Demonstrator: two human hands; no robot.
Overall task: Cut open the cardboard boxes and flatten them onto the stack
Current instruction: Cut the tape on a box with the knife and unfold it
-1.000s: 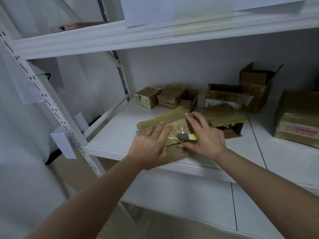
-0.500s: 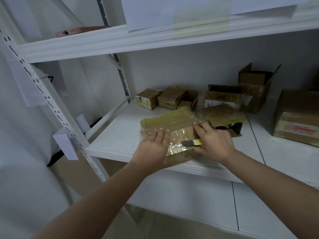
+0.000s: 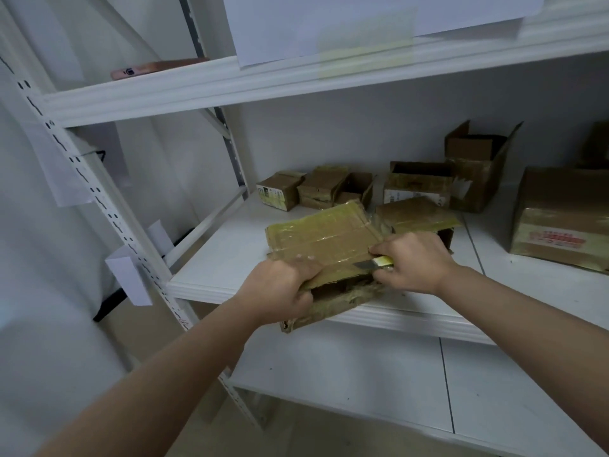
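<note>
A flat, tape-covered cardboard box [image 3: 324,239] lies at the front edge of the white middle shelf [image 3: 230,245], its near end hanging over the edge. My left hand [image 3: 278,288] grips that near end, where a flap is lifted and the dark inside shows. My right hand [image 3: 413,262] holds a yellow utility knife [image 3: 374,264] with its blade pointing left across the box's top. Just behind my right hand lies another squashed cardboard box [image 3: 417,216].
Several small cardboard boxes [image 3: 316,189] stand at the back of the shelf, some open. A larger taped box [image 3: 563,219] sits at the right. A phone [image 3: 155,67] lies on the upper shelf. The perforated shelf upright [image 3: 108,206] stands left.
My left hand slid from the box's top to its near end and lifted a flap there. The box has come toward me over the shelf edge. My right hand with the knife shifted right.
</note>
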